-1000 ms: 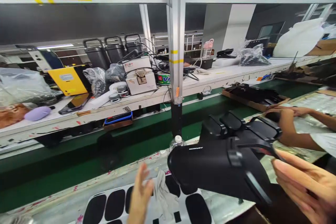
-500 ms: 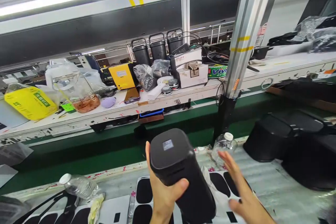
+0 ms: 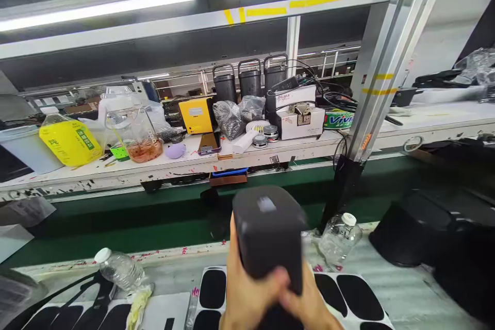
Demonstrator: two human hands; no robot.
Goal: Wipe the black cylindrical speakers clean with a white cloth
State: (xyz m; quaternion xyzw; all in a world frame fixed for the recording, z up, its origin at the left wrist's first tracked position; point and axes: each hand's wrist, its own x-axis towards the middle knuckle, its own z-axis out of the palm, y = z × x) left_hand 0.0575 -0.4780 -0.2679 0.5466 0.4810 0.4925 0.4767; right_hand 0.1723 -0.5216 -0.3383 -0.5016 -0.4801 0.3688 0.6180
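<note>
A tall black container with rounded corners (image 3: pixel 270 232) is held up above the bench, its flat face with a small light rectangle turned upward. Around its left side wraps my left hand (image 3: pixel 247 289), thumb across the near face. My right hand (image 3: pixel 309 299) grips the right side lower down, its thumb close to the left one. Both hands are slightly blurred by motion. Below lie white sheets with black rounded pads (image 3: pixel 359 296), partly hidden behind the container and hands.
Clear plastic bottles lie at left (image 3: pixel 119 268) and stand at right (image 3: pixel 340 237). Large black containers (image 3: pixel 410 227) sit at the right. A white shelf (image 3: pixel 185 165) crosses behind, holding a yellow box (image 3: pixel 196 115) and jugs. A metal post (image 3: pixel 382 67) rises at right.
My right hand, earlier apart with spread fingers, has closed on the container's right side. The container stands more upright. The camera view has shifted and levelled a little.
</note>
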